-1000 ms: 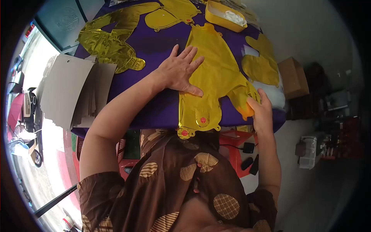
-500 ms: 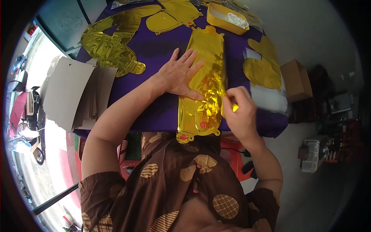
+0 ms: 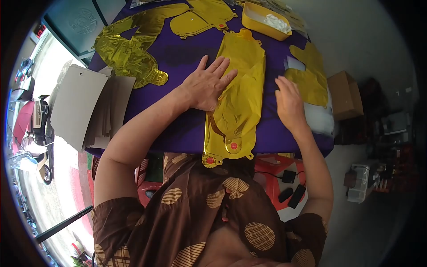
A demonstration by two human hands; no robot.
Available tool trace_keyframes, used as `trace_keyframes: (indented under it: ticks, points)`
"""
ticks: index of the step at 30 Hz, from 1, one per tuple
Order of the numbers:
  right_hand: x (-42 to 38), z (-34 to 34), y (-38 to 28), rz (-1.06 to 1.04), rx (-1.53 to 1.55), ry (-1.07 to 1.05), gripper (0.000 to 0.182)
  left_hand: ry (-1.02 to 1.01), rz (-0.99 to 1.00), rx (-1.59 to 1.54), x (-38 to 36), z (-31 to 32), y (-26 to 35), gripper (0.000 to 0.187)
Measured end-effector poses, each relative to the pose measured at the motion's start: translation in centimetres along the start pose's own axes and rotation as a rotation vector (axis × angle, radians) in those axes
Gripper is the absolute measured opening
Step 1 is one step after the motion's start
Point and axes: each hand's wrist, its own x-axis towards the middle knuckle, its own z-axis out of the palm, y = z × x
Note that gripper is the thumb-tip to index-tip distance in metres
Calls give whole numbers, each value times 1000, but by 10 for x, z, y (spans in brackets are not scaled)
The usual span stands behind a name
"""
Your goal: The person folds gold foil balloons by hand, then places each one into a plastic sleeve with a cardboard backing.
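Gold foil [image 3: 245,80] looked light, limp, slippery, best edge-held; left hand [image 3: 203,89] lay fingers apart, right hand [image 3: 290,103] fingers loosely curled, empty

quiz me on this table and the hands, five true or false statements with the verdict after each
1. The left hand lies spread across the left edge of the long, shiny gold foil piece. True.

2. The right hand is gripping that long foil piece. False: it is apart from it, to its right.

3. The yellow rectangular tub holds something white. True.

4. The stack of grey cardboard sheets stands on the right of the long foil piece. False: it is on the left.

5. Two round red marks show at the near end of the long foil piece. True.
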Motion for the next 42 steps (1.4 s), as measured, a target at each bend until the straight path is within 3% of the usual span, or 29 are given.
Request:
trace_keyframes:
  ticks: [4, 10, 26, 32, 35, 36, 40, 42]
  points:
    - [10, 13, -10, -1, -60, -272, 62, -10, 3, 9, 1, -2, 0, 103]
    - [13, 35, -12, -81, -72, -384, 79, -22, -9, 18, 2, -2, 2, 104]
    - [15, 29, -29, -54, -104, -411, 97, -63, -16, 8, 2, -9, 4, 102]
    - [15, 29, -31, -29, -104, -421, 102, 37, -14, -102, -1, -4, -1, 98]
    - [15, 29, -31, -25, -112, -434, 101, -9, -52, -520, -1, -19, -17, 94]
    - [15, 28, -31, -26, -110, -437, 101, 58, -50, -761, -3, -19, -22, 78]
    - [16, 27, -32, -16, -105, -449, 101, 221, 66, -596, -13, -35, -23, 51]
    - [17, 27, -32, -21, -114, -451, 102, 141, 139, -463, -19, -44, -17, 48]
